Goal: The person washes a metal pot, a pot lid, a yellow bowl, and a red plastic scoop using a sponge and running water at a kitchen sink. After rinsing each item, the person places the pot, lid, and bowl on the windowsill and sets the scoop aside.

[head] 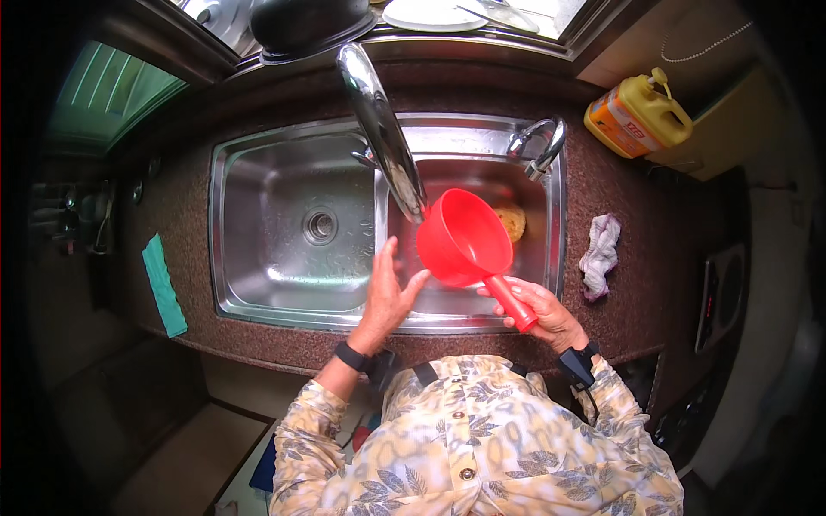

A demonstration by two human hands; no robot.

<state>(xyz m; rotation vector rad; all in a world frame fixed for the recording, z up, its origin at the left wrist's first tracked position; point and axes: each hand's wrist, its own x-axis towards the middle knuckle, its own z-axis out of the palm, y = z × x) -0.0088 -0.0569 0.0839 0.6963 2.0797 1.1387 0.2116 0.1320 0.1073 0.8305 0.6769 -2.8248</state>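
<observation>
My right hand (539, 309) grips the handle of a red plastic water dipper (464, 238), its bowl tilted over the right basin of a double stainless steel sink (293, 315). My left hand (390, 293) hovers near the divider with thumb and fingers spread, just left of the dipper and holding nothing. The spout of a large chrome faucet (381, 122) reaches down to the dipper's upper left rim; whether they touch I cannot tell. Partly hidden behind the dipper, a yellow sponge (512, 222) lies in the right basin.
A small chrome gooseneck tap (548, 148) stands at the sink's back right corner. On the counter are a yellow detergent jug (635, 116), a crumpled white cloth (601, 255) and a folded green cloth (162, 284). A black pot (310, 26) and white plate (435, 14) sit at the window.
</observation>
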